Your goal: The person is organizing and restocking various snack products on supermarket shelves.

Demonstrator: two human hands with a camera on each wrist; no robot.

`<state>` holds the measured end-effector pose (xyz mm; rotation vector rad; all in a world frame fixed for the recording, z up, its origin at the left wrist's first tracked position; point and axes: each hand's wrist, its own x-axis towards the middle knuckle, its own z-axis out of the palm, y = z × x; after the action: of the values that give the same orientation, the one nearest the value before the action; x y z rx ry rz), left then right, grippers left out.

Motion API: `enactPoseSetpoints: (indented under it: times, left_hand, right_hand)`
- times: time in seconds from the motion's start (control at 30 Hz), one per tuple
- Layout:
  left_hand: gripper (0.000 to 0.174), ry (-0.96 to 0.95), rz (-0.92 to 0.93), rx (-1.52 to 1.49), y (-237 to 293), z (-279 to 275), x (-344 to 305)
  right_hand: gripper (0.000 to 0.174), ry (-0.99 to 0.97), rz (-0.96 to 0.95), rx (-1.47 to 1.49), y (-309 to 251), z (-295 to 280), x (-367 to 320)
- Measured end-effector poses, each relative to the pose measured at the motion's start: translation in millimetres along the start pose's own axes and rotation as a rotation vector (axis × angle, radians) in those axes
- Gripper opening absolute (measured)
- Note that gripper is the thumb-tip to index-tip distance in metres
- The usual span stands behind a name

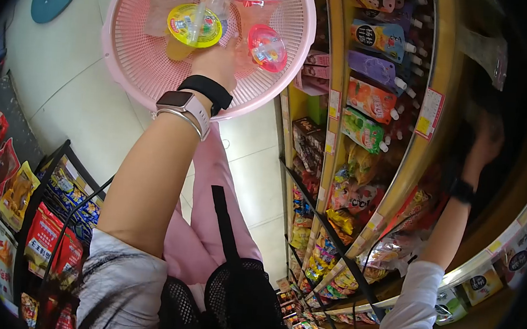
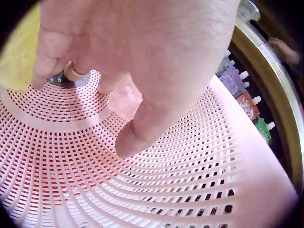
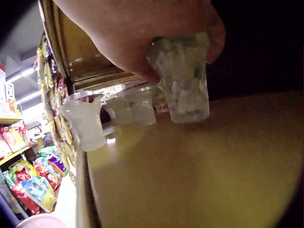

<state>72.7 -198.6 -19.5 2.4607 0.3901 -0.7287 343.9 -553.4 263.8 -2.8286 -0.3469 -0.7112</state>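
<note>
My left hand [image 1: 217,67] reaches over the near rim into a pink mesh basket [image 1: 119,69]. In the left wrist view its thumb [image 2: 130,140] hangs free and the other fingers are partly hidden. Around that hand lie a yellow-lidded clear cup [image 1: 194,25] and a pink-lidded cup [image 1: 267,48]. My right hand [image 1: 487,139] is inside a dark shelf, blurred in the head view. In the right wrist view it grips a clear plastic cup [image 3: 185,80] with pale, lumpy contents, held by its upper part close over the shelf board [image 3: 190,161].
Two more clear cups, a nearer one [image 3: 87,121] and one behind [image 3: 135,107], stand near the shelf's edge. Spouted pouches [image 1: 371,99] fill the rack between basket and right arm. Bagged snacks [image 1: 47,240] stand at the left. Black straps [image 1: 338,238] cross the lower shelves.
</note>
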Motion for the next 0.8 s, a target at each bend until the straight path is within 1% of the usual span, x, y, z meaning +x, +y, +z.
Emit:
enactPoseSetpoints:
  times: [0.03,0.07,0.13,0.17,0.2,0.23,0.27,0.33,0.4,0.47,0.53,0.6,0.63,0.67,0.73,0.8]
  left_hand:
    - [0.075,0.018,0.000,0.010,0.0,2.1,0.7]
    - [0.075,0.035,0.001,0.017,0.6,3.6,0.4]
    - [0.076,0.020,0.000,0.016,0.4,3.4,-0.8]
    - [0.077,0.009,-0.003,0.021,1.3,1.0,0.2]
    - [0.077,0.015,-0.001,0.018,3.2,-2.1,1.1]
    - [0.077,-0.021,-0.023,0.029,4.9,-4.4,1.2]
    - [0.077,-0.061,-0.043,0.041,6.0,-5.1,1.8]
    - [0.076,-0.039,-0.028,-0.022,4.9,2.2,5.2]
    - [0.073,-0.015,-0.024,0.003,5.8,2.7,4.1]
    - [0.071,-0.028,-0.018,-0.025,6.6,0.1,2.7]
    - [0.068,-0.036,-0.028,-0.048,5.9,-4.1,1.3]
    - [0.064,-0.039,-0.019,-0.090,6.0,-6.9,1.1]
    - [0.052,0.026,-0.006,-0.118,3.8,-2.0,1.8]
    - [0.052,0.024,-0.010,-0.119,-1.5,1.8,2.4]
    - [0.037,0.080,0.087,-0.259,-11.9,9.2,2.7]
    - [0.024,0.141,0.163,-0.381,-31.0,19.3,-1.8]
  right_hand:
    - [0.062,0.039,0.028,0.064,-3.8,-11.2,-12.7]
    - [0.057,0.114,0.043,0.011,-22.8,-23.9,-30.6]
    - [0.051,0.217,-0.006,-0.024,-25.0,-50.3,-55.4]
    - [0.049,0.211,-0.021,-0.021,-63.8,-60.3,-77.6]
    - [0.048,0.230,-0.024,-0.046,-76.0,-67.9,-91.7]
    - [0.049,0.233,-0.034,-0.082,-87.5,-73.9,-105.8]
    - [0.051,0.184,-0.034,0.072,-102.2,-75.1,-122.7]
    - [0.054,0.107,-0.385,0.023,-118.9,-71.2,-145.8]
    - [0.057,-0.109,-0.448,0.093,-142.0,-57.4,-171.9]
    - [0.055,-0.304,-0.482,0.259,-172.2,-26.0,-189.7]
    - [0.051,-0.446,-0.509,0.448,-193.4,17.5,-202.6]
    - [0.048,-0.472,-0.488,0.567,-219.3,55.1,-216.1]
    - [0.048,-0.476,-0.487,0.574,-229.5,70.3,-221.2]
    - [0.050,-0.502,-0.507,0.622,-237.8,83.1,-224.9]
    - [0.051,-0.534,-0.534,0.653,-249.8,98.7,-231.6]
    - [0.051,-0.574,-0.498,0.677,-258.8,108.9,-237.8]
